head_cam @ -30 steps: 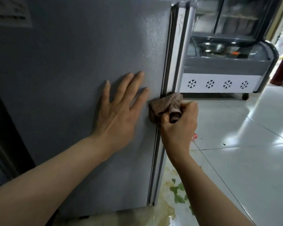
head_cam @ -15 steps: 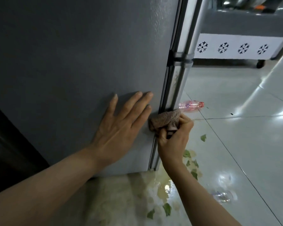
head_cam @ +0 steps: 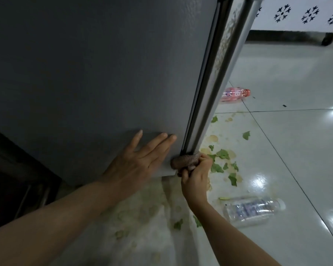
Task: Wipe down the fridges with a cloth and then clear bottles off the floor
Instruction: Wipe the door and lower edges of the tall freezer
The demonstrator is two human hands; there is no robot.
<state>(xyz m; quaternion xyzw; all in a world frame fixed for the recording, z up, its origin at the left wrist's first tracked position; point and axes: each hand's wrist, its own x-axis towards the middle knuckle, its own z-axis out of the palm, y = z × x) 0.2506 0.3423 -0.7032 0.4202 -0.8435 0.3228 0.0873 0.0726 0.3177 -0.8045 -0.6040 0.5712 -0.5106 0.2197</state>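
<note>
Head view: left hand (head_cam: 136,166) flat, fingers straight, pressed on grey fridge (head_cam: 104,73) side panel near its bottom edge. Right hand (head_cam: 195,175) grips bunched brown cloth (head_cam: 185,160) against fridge's bottom front corner, at door seal. Pink bottle (head_cam: 235,95) lies on floor (head_cam: 296,150) at 1 o'clock from cloth; clear bottle (head_cam: 252,209) lies at 4 o'clock. Green leaf scraps (head_cam: 222,154) and stains just beside right hand.

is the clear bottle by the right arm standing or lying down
Lying down: the clear bottle rests on its side on the tiled floor, cap pointing right.
</note>
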